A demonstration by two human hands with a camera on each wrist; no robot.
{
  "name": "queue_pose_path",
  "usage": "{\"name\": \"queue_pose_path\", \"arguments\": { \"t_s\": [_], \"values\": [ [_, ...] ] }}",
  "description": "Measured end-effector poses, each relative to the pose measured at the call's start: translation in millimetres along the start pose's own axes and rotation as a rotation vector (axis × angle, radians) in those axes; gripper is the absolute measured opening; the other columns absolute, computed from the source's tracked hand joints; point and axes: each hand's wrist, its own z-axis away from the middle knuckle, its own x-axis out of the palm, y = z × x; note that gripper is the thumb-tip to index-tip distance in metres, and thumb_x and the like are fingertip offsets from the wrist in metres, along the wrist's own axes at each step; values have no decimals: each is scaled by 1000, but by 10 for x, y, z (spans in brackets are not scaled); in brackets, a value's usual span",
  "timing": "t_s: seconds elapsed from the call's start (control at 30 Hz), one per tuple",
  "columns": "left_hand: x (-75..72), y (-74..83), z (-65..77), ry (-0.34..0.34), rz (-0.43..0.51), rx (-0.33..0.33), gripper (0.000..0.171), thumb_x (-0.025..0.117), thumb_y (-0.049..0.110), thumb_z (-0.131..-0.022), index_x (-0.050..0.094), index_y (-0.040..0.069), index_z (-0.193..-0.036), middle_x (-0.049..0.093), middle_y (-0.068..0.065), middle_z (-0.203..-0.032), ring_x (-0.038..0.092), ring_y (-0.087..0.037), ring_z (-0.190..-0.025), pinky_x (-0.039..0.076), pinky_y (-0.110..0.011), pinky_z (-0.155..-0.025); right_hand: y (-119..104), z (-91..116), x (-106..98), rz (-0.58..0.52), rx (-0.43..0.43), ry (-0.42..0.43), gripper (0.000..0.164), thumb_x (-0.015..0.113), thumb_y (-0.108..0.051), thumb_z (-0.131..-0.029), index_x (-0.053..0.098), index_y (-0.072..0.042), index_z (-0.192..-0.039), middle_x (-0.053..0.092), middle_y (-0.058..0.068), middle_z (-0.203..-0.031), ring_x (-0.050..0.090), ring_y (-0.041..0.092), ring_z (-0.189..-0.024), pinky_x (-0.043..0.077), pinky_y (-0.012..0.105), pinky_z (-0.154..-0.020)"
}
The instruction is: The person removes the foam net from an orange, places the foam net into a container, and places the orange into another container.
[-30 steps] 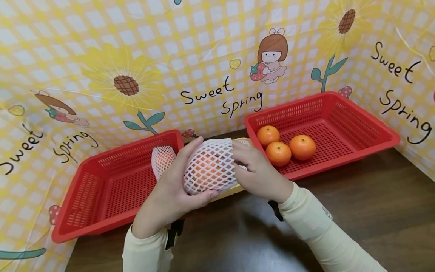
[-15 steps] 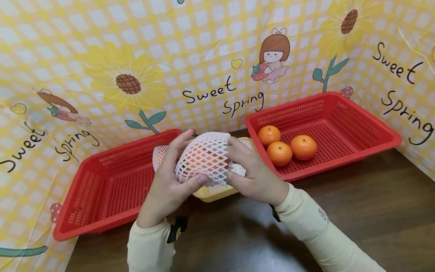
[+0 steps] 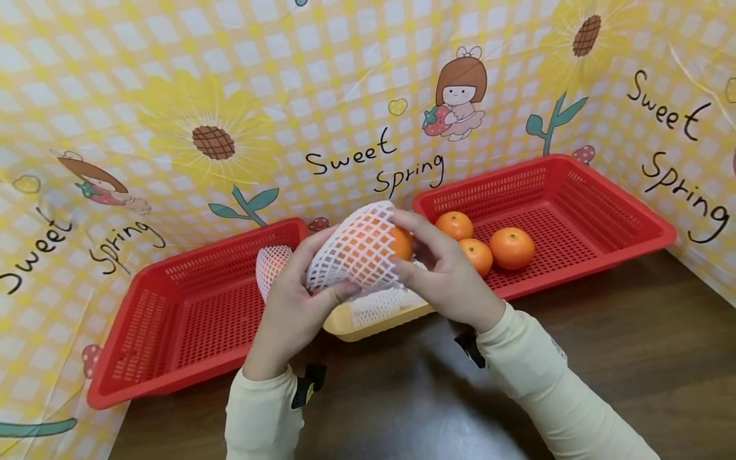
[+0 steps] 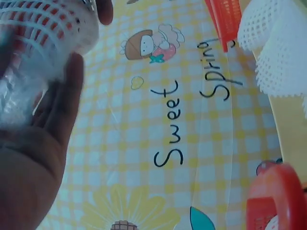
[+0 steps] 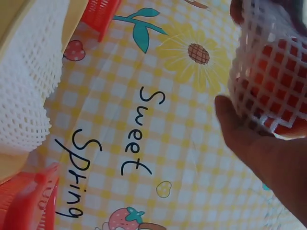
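the left hand (image 3: 294, 301) grips a white foam net (image 3: 353, 246) with an orange (image 3: 404, 243) showing at its open end; the right hand (image 3: 451, 276) holds that end. both are raised above a yellow tray (image 3: 343, 326).

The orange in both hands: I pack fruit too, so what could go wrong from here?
The orange shows bare at the open end of its foam net, so it might slip out if the right hand loosens. The mesh is spread around the fruit, so a hard pull could tear it. It is held up in the air, so a drop might bruise it on the yellow tray.
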Motion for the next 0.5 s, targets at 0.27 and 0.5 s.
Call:
{"name": "queue_pose_path", "arguments": {
  "t_s": [0.27,0.5],
  "values": [
    [96,-131,-78,272,-322,-9,16,79,15,-90,74,7,-102,70,-3,-96,61,-17,-82,50,-32,-71,-57,-89,-284,-21,-36,172,56,72,-21,-96,50,-5,-145,52,11,-141,61,36,-106,57,40,-82],
    [275,-406,-239,404,-620,-14,15,73,9,-90,76,4,-103,64,-13,-97,60,-30,-88,48,-46,-72,-153,-83,-604,50,-32,376,49,65,-3,-95,56,-9,-143,57,14,-135,59,34,-111,53,31,-90]
  ]
}}
